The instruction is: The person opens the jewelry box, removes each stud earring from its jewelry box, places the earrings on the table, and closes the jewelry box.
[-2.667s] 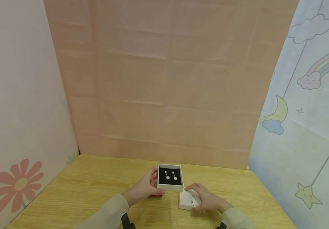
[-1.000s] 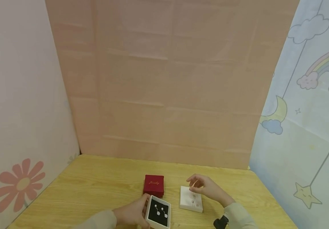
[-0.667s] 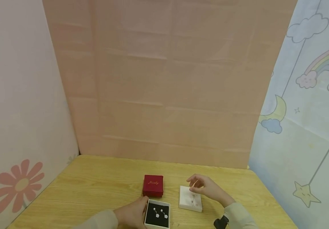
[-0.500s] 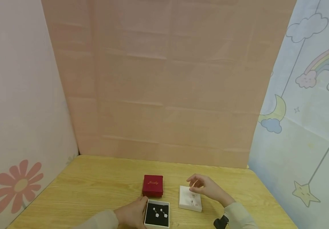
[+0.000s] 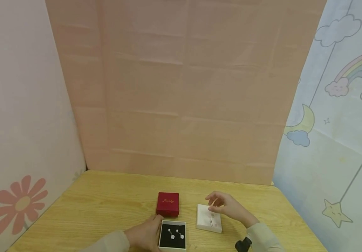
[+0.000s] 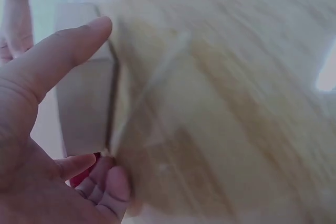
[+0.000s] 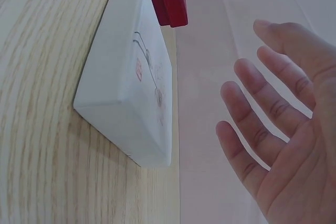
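At the near edge of the wooden table [image 5: 98,210], the left hand [image 5: 144,236] grips the left side of an open cream cardboard box [image 5: 172,235], thumb along one wall and curled fingertips on the corner, as the left wrist view shows close up though blurred. The box has a black velvety insert holding a pair of drop earrings [image 5: 175,234], each with a small pearl-like bead above a pale flower shape; only the head view shows them. Just beyond it stands a square red jewelry box [image 5: 168,203] with gold script on its closed lid. To the right lies a flat white box lid [image 5: 209,218], right side up, with a fine line drawing on top. The right hand [image 5: 228,206] hovers above it, fingers spread and relaxed, holding nothing; the right wrist view shows clear air between palm and lid, plus the lid's smooth matte sides and the red box behind it.
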`<state>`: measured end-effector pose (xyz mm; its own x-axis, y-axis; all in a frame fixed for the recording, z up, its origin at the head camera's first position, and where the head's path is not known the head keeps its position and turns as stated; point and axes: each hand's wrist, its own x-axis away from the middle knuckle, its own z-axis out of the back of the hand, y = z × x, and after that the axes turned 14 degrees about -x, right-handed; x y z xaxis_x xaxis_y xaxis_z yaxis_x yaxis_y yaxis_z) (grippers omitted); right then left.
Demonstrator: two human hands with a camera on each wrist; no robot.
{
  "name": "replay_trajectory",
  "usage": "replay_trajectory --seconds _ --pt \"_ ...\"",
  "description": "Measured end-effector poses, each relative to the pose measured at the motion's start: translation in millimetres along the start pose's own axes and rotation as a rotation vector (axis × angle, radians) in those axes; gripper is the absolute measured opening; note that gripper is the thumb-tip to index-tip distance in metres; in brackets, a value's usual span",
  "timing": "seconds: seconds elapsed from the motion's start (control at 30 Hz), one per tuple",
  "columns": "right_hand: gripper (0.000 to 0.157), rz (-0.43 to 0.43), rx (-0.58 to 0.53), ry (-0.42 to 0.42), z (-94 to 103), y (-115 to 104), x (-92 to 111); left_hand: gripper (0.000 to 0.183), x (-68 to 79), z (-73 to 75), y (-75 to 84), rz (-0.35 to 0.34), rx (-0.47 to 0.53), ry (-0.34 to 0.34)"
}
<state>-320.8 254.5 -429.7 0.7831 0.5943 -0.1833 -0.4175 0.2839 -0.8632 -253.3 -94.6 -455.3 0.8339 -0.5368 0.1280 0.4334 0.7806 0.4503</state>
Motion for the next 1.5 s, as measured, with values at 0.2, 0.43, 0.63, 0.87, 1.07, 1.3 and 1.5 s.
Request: replay_trajectory --seconds 0.2,0.43,0.63,0.87,1.07,1.3,1.5 --pt "0.026 0.0 -0.015 -0.003 -0.3 -2 1 0.09 1.1 4.6 3.1 -0.012 0.095 0.013" --pt "0.027 0.005 -0.026 -0.007 -0.8 -2 1 0.081 1.3 4.7 0.2 -0.041 0.162 0.003" --pt "0.029 0.008 -0.025 -0.014 -0.3 1 -1 0.077 0.5 3.7 -3.3 -0.051 0.164 -0.011" --pt "0.032 0.002 -0.017 -0.018 -0.1 1 -2 0.074 -0.3 5.9 -1.8 -0.022 0.198 -0.036" --pt "0.027 -0.015 -0.011 -0.021 -5.4 -6 -9 0.074 0.5 8.7 -1.0 -0.021 0.212 -0.041" --pt "0.026 -0.005 0.003 -0.1 -36.1 -25 -26 0.073 1.4 10.2 -0.9 -0.03 0.199 -0.039" --pt "0.029 -0.052 0.036 -0.2 -76.2 -42 -33 0.073 0.9 10.0 -1.4 -0.056 0.191 -0.038"
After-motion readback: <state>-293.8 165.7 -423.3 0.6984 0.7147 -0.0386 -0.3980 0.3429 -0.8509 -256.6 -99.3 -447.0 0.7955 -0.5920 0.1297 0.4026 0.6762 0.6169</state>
